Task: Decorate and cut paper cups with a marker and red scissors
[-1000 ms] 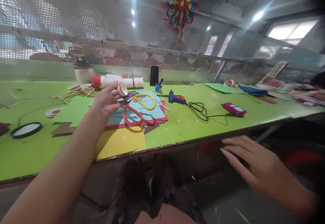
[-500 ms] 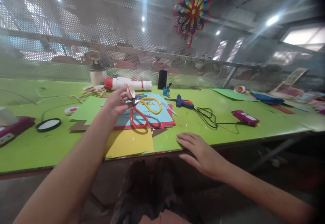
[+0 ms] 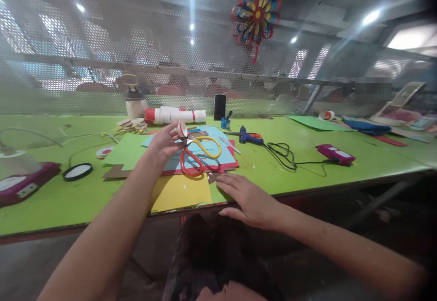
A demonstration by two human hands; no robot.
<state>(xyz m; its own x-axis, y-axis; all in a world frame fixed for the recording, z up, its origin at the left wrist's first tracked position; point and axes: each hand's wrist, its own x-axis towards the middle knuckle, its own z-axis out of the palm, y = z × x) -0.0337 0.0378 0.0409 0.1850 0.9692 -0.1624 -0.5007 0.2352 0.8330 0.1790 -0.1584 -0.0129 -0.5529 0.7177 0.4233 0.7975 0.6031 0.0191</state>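
Over the stacked paper, my left hand [image 3: 166, 142] is closed on a small white paper cup piece [image 3: 182, 129] with a red rim. Scissors [image 3: 194, 150] with one red and one yellow handle are right beside its fingers; their blades are mostly hidden, so whether the hand touches them I cannot tell. My right hand [image 3: 249, 198] rests at the table's front edge with its fingers stretched out, holding nothing. It lies next to the corner of a yellow sheet [image 3: 180, 191]. Light blue paper [image 3: 225, 157] lies beneath the scissors, beside a green sheet [image 3: 128, 150].
A blue glue gun [image 3: 251, 136] with a black cord lies right of the papers, its cord leading toward a purple box [image 3: 336, 154]. Behind are a red-and-white tube [image 3: 175, 115], a bottle [image 3: 135, 105] and a blue jar [image 3: 225, 123]. A black-rimmed disc [image 3: 78, 171] lies left.
My right hand has slid left along the table edge, nearer the yellow sheet. My left hand still holds the cup piece beside the scissors. The view has shifted slightly.
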